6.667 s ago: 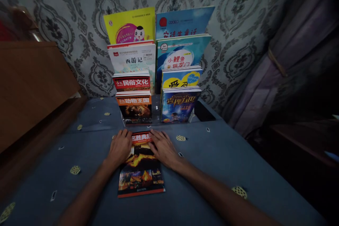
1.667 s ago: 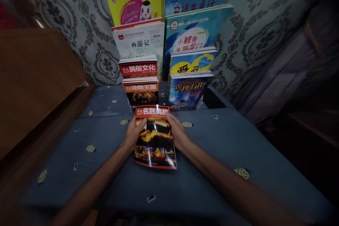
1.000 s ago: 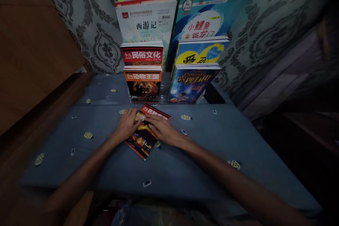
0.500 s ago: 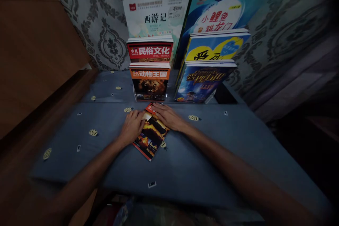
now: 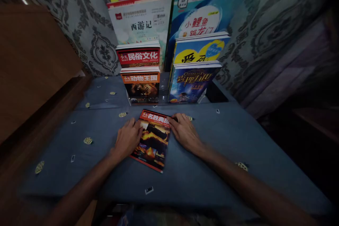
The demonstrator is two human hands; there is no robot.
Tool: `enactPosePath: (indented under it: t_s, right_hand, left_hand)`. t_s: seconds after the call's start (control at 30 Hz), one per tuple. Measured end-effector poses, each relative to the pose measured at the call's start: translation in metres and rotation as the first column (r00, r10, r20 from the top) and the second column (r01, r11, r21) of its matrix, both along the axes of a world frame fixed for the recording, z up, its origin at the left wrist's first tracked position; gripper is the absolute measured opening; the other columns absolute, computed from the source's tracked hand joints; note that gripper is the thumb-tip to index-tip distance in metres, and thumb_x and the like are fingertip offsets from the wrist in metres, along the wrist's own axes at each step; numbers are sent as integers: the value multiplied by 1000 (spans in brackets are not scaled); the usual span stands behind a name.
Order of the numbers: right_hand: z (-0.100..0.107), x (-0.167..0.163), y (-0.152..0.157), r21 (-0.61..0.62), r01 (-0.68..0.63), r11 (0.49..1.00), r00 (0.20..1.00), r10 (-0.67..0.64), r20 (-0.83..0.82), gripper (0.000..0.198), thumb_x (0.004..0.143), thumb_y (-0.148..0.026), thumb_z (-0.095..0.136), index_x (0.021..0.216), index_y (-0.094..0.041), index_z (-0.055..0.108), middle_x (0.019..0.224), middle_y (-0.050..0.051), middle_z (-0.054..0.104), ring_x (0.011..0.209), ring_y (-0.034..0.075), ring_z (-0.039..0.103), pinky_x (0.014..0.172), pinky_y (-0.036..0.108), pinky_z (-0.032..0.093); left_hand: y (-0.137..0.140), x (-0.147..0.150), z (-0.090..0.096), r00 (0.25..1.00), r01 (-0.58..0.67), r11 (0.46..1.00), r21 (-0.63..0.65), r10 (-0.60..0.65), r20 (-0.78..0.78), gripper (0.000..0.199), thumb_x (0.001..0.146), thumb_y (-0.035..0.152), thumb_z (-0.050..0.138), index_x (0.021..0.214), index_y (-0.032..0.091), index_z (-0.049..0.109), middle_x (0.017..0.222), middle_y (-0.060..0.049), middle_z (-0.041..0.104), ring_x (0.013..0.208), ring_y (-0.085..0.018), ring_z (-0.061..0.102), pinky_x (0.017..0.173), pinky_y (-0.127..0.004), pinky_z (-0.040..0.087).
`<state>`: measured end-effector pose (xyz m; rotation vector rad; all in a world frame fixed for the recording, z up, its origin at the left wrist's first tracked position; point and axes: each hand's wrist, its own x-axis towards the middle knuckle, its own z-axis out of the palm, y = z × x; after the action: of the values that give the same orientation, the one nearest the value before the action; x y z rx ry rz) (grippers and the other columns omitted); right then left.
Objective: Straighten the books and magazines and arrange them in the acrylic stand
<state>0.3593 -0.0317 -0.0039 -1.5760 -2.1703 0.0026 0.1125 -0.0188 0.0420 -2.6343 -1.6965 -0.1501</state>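
A thin paperback book (image 5: 155, 135) with a red title band and a golden building on its cover lies slightly turned on the blue cloth. My left hand (image 5: 127, 137) holds its left edge, thumb side on the cover and the other fingers bent beside it. At the book's upper right corner, my right hand (image 5: 185, 130) grips the edge with its fingertips. Part of the title's end is covered by those fingers. Behind the book stands a lion-cover book (image 5: 142, 86) in the front left of a clear display rack (image 5: 163, 98).
The rack holds several upright books in two columns, with a blue book (image 5: 193, 81) front right and a white book (image 5: 141, 24) further back. A dark flat object (image 5: 216, 93) lies right of the rack. A brown wooden cabinet (image 5: 31, 60) stands left of the cloth-covered table (image 5: 100, 169).
The book has turned more upright and come a little nearer to me. My right hand has slid off its cover to the upper right corner, uncovering the title. The view has shifted slightly.
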Motion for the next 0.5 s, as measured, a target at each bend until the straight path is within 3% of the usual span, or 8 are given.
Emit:
enactPosePath:
  t_s: [0.1, 0.17, 0.33, 0.5]
  right_hand:
    - [1, 4, 8, 20, -35, 999, 999, 35, 8, 32, 100, -20, 41, 110, -19, 72, 100, 14, 62, 93, 29, 55, 83, 43, 50]
    - [-1, 6, 13, 22, -60, 998, 998, 61, -27, 31, 99, -19, 42, 108, -19, 72, 98, 12, 61, 92, 28, 55, 82, 41, 49]
    - [-5, 10, 13, 24, -108, 994, 981, 111, -157, 30, 97, -17, 45, 113, -20, 71, 99, 10, 62, 92, 26, 57, 84, 39, 50]
    - [-3, 15, 10, 8, -113, 994, 952, 111, -285, 39, 97, -14, 41, 125, -21, 68, 95, 9, 64, 92, 25, 60, 84, 40, 51]
  left_hand:
    - [-10, 3, 7, 997, 33, 999, -8, -33, -69, 28, 103, 28, 38, 106, 18, 64, 104, -10, 61, 97, -26, 63, 74, -33, 52]
    - [-8, 1, 4, 994, 91, 995, 32, -89, -65, 26, 101, 26, 41, 107, 16, 64, 111, -13, 62, 105, -28, 61, 82, -37, 53]
    - [18, -2, -16, 964, 250, 965, 77, -255, 71, 33, 98, 21, 45, 127, 14, 58, 137, -15, 59, 123, -28, 57, 104, -45, 48]
    - [39, 12, -28, 941, 306, 945, 115, -318, 115, 38, 98, 21, 42, 132, 14, 58, 142, -17, 59, 135, -29, 52, 112, -51, 41]
